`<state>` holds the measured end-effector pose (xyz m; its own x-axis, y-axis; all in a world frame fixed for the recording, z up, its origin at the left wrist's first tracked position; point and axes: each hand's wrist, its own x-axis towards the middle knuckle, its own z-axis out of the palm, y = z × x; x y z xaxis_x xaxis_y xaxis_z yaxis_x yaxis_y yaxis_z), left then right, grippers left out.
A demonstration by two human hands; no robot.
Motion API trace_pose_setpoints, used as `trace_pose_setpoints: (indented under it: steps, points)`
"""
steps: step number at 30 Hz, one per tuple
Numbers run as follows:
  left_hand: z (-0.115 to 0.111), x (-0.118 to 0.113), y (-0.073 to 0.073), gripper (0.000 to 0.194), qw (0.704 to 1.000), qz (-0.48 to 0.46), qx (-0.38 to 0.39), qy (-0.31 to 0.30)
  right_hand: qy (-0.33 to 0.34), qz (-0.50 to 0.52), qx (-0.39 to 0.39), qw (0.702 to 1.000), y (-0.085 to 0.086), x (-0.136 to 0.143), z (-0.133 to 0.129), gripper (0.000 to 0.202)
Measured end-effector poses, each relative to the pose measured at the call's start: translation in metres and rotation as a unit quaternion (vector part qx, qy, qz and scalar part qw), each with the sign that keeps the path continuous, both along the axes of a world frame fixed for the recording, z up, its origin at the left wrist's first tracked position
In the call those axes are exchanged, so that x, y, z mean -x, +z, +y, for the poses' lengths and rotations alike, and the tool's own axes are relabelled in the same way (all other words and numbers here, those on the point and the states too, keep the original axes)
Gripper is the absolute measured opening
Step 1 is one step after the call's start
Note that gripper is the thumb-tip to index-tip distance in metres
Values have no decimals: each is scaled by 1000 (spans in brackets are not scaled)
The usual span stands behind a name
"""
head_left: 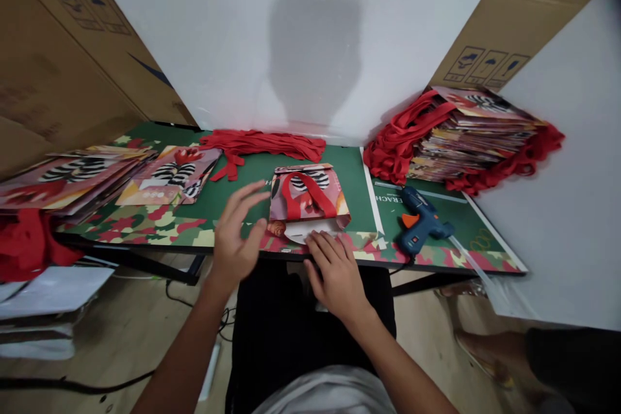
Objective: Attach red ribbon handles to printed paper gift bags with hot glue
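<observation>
At the lower centre of the frame, the right hand [337, 272] rests its fingers close together on the white flap [303, 233] of a small paper bag [309, 207]; whether they grip it I cannot tell. Just left, the left hand [237, 239] has its fingers spread, seemingly holding nothing. Uneven pressure could crease the flap, and a finger could snag the ribbon loop [324, 199] across the bag. Farther right on the desk [252, 174], a glue gun [425, 221] lies near the front edge; a tugged cord [402, 267] might drag it off. At upper right, a bump could topple the bag stack [470, 142].
</observation>
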<state>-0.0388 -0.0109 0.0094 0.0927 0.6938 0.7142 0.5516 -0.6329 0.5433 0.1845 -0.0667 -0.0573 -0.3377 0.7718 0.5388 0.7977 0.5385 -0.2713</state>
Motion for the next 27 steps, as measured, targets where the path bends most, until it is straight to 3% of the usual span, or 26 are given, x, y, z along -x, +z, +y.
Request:
trace_pose_setpoints:
  steps: [1,3,6,8,14,19,21,23,27]
  points:
    - [-12,-8,-5,30,995,0,-82,52,1,3,0,1000,0,-1,0,46]
    - [-30,-23,-17,34,979,127,-155,-23,10,11,-7,1000,-1,-3,1,47]
    - [-37,-35,-34,37,938,319,-138,-11,31,28,-31,999,-1,-11,1,47]
    - [-31,-35,-40,36,915,390,-100,23,37,42,-54,997,-1,-18,1,47]
    - [-14,-33,-34,23,894,443,-52,50,61,63,-102,991,13,-34,8,43]
    - [-10,-27,-34,21,890,450,-67,20,115,100,-141,978,54,-42,23,42]
    - [-9,-21,-36,19,891,448,-75,6,96,142,-121,978,79,-48,41,36]
    - [-9,-12,-37,17,892,444,-84,-10,70,160,-39,984,107,-54,72,28]
    - [-10,2,-30,19,899,411,-143,-57,25,90,197,976,144,-58,173,31]
